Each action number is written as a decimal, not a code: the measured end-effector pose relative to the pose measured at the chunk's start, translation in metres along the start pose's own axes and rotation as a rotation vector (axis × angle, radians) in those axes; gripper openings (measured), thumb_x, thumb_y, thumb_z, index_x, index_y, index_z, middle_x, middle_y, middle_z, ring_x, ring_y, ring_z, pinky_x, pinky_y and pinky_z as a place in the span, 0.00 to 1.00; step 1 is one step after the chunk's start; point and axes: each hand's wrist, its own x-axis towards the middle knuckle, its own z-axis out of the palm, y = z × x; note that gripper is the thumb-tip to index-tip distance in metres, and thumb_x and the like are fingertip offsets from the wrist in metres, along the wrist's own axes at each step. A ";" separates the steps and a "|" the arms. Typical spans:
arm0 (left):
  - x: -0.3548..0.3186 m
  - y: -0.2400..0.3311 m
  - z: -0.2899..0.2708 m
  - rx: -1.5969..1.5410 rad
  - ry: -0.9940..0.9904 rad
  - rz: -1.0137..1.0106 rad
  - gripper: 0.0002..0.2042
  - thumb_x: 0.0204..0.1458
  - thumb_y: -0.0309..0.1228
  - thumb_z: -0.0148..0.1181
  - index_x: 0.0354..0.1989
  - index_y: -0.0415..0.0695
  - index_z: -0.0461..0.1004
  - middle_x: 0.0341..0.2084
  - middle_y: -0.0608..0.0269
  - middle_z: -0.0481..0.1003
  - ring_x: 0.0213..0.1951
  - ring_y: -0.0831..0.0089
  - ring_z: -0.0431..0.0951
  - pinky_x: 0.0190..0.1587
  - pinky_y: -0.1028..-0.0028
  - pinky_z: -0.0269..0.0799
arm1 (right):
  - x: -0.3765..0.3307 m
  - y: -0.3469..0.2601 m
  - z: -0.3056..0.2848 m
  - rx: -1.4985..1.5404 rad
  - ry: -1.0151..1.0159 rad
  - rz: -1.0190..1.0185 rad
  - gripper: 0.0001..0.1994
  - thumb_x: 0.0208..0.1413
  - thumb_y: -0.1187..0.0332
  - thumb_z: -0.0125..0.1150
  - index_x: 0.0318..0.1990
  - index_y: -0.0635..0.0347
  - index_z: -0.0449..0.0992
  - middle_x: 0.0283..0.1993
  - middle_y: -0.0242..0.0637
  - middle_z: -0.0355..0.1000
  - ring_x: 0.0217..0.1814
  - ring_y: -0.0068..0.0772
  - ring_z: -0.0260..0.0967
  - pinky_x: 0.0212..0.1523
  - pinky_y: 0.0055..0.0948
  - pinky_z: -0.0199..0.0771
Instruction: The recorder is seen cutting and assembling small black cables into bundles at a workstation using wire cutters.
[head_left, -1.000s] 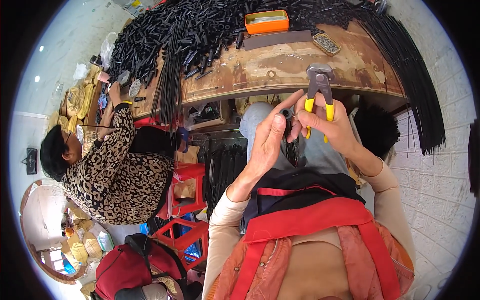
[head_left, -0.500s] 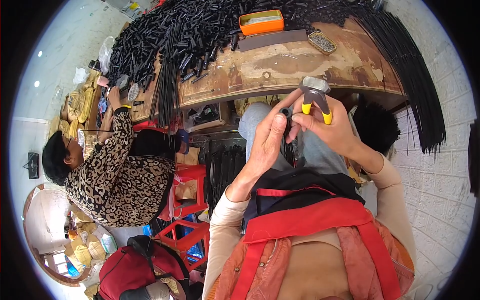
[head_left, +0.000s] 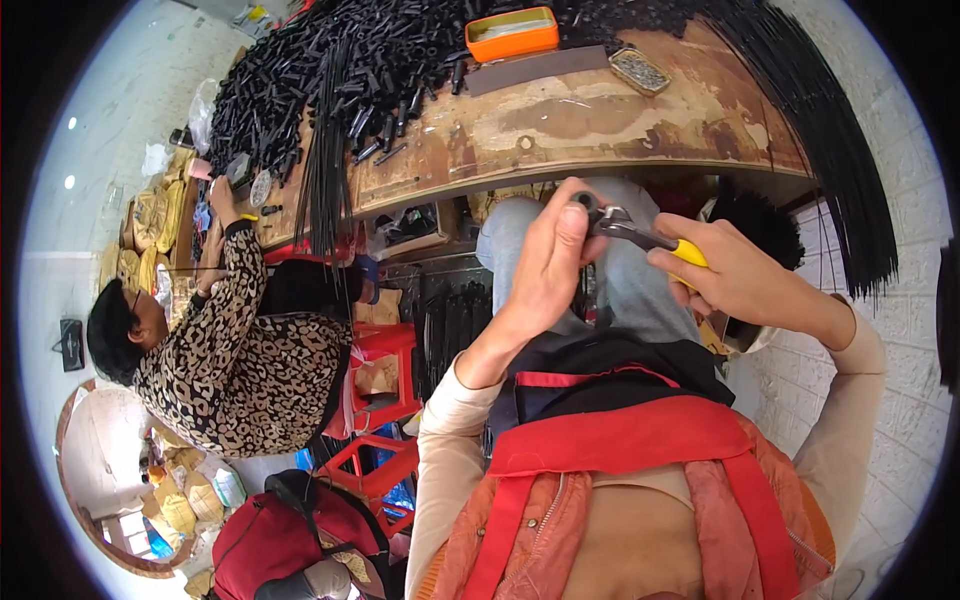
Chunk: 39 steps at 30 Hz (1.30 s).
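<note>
My left hand (head_left: 545, 255) is closed around a short black tubular piece (head_left: 586, 204), its round open end showing beside the thumb. In my right hand (head_left: 728, 268) is a pair of pincers (head_left: 645, 237) with a metal head and yellow grips. The pincers' head meets the black piece at its right side, just above my lap. Whether the jaws bite on anything there is too small to tell. Both hands are in front of the workbench edge, over my jeans.
A wooden workbench (head_left: 545, 130) bears a heap of black tubular parts (head_left: 330, 90), an orange box (head_left: 511, 36) and a small tray of metal bits (head_left: 640, 72). Black rods (head_left: 820, 130) hang over its right end. At left, a co-worker (head_left: 250, 350) sits near red stools (head_left: 385, 370).
My right hand has moved right and turned the pincers from upright to nearly level, bringing their head against the black piece. My left hand still holds that piece.
</note>
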 end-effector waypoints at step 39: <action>0.004 0.018 -0.020 0.078 -0.036 0.047 0.32 0.64 0.58 0.35 0.51 0.38 0.71 0.19 0.71 0.64 0.24 0.80 0.64 0.29 0.79 0.59 | 0.007 0.012 -0.022 -0.026 -0.007 -0.057 0.17 0.64 0.58 0.52 0.51 0.62 0.66 0.19 0.31 0.65 0.17 0.21 0.64 0.19 0.24 0.66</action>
